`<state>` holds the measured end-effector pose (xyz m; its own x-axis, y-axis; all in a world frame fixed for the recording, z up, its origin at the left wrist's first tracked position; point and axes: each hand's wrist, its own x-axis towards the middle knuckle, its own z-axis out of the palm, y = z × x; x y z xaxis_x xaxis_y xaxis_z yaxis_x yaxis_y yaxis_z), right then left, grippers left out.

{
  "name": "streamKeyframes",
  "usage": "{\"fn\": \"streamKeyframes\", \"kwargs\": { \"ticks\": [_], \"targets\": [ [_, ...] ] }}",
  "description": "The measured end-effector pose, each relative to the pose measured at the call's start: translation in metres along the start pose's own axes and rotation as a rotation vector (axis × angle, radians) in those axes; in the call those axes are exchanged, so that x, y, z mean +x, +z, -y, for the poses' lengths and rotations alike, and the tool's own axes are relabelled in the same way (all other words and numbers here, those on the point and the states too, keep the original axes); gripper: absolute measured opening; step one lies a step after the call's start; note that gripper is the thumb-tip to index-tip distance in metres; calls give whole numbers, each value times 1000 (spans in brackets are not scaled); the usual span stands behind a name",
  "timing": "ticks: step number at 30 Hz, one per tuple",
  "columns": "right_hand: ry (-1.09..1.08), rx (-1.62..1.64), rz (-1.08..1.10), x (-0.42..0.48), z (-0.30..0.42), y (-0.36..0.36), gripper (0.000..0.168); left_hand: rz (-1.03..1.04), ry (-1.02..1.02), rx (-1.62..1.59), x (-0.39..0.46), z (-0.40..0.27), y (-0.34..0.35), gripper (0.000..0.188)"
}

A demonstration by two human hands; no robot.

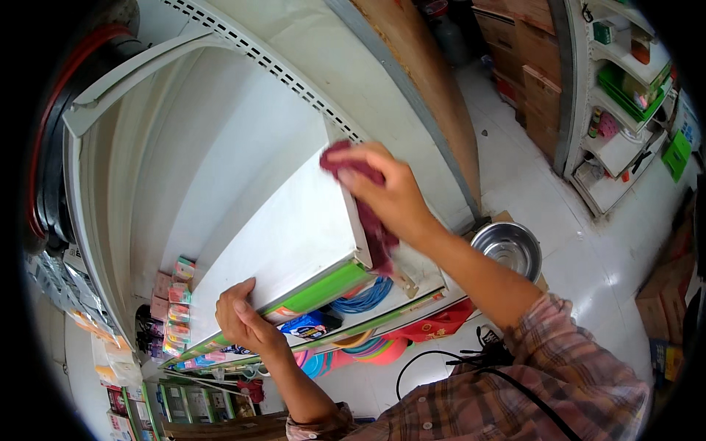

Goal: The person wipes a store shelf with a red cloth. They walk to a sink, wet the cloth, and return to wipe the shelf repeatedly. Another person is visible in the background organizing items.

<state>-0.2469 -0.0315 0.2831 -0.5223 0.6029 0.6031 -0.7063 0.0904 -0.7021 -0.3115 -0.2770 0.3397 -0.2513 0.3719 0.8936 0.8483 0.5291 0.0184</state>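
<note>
A dark red cloth is bunched in my right hand, pressed at the right end of a white metal shelf. Part of the cloth hangs down past the shelf's side edge. My left hand rests on the shelf's front edge, thumb and fingers over the green label strip. Small colourful boxes stand in a row at the shelf's far left end.
On the shelf below lie a coil of blue cable and a blue package. Colourful plastic basins sit lower down. A steel basin stands on the floor at right. Cardboard boxes are stacked behind.
</note>
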Motion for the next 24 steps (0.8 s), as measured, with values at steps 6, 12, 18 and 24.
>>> {"fn": "streamKeyframes", "kwargs": {
  "ticks": [6, 12, 18, 24],
  "targets": [
    [284, 75, -174, 101, -41, -4, 23, -40, -21, -62, 8, -8, 6, 48],
    [-126, -54, -17, 6, 0, -8, 18, 17, -92, -46, 3, -6, -1, 52],
    [-136, -32, 83, -18, 30, -17, 18, 21, -82, -65, 5, -3, 2, 51],
    [362, -71, -67, 102, -30, -23, 21, -21, -56, -97, 8, -5, 13, 52]
  ]
}}
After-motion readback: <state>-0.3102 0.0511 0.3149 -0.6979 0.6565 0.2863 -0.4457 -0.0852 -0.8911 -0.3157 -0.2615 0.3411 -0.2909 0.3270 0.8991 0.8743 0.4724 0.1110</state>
